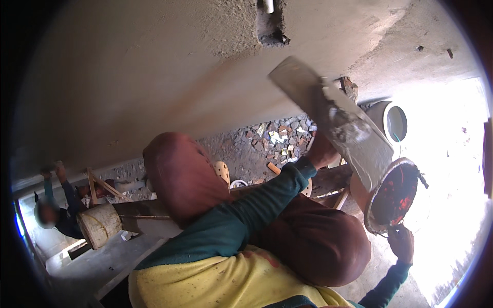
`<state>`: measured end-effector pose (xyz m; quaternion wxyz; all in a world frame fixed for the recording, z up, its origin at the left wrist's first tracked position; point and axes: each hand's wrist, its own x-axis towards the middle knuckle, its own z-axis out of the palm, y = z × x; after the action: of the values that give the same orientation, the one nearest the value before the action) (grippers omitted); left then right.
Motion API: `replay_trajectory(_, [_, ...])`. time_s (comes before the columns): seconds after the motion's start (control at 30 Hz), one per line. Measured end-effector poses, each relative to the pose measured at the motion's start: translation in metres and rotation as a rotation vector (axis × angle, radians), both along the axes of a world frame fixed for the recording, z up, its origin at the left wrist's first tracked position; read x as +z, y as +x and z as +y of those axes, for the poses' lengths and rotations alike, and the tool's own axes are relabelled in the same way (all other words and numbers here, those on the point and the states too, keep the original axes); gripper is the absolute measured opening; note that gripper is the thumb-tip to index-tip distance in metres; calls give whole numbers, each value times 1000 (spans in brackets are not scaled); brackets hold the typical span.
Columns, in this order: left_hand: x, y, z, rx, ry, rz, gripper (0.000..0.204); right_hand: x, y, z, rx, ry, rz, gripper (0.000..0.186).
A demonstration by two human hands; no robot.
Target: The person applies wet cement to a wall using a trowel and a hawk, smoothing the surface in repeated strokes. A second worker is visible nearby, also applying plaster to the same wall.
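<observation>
My left hand [321, 151], in a green sleeve, grips a long flat trowel [359, 141] from beneath. Its metal blade is coated with pale wet plaster and angles up toward the plastered wall [128, 77]. Down at the right, my right hand [399, 241] is closed on the lower rim of a tipped bucket [393, 190], dark inside with red flecks. The blade's lower end reaches the bucket's rim. My knees, in reddish-brown trousers, are bent on either side of my left forearm.
A co-worker [59, 215] is at far left, arms raised to the wall, beside a pale bucket [97, 228] on a wooden plank [144, 210]. Rubble [277, 133] lies below the wall, which has a recess with a pipe [268, 23]. A white round container [382, 123] stands right.
</observation>
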<state>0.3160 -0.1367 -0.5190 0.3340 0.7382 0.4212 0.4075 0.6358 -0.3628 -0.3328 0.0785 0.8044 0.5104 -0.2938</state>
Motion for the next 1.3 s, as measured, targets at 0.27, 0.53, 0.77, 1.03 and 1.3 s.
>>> replay_trajectory(0.27, [-95, -103, 42, 687, 460, 647, 55, 8, -23, 53, 237, 180, -175, 23])
replay_trajectory(0.53, [-73, -160, 86, 740, 256, 888, 36, -17, -53, 155, 552, 227, 44, 28])
replay_trajectory(0.77, [-23, -150, 116, 869, 139, 456, 31, -34, -107, 246, 884, 302, 280, 32])
replay_trajectory(1.03, [43, -156, 137, 884, -210, -284, 24, -38, -271, 324, 1210, 998, 281, 56])
replay_trajectory(1.3, [118, -182, 143, 697, 283, 344, 5, 18, -364, 361, 1254, 1241, -155, 36])
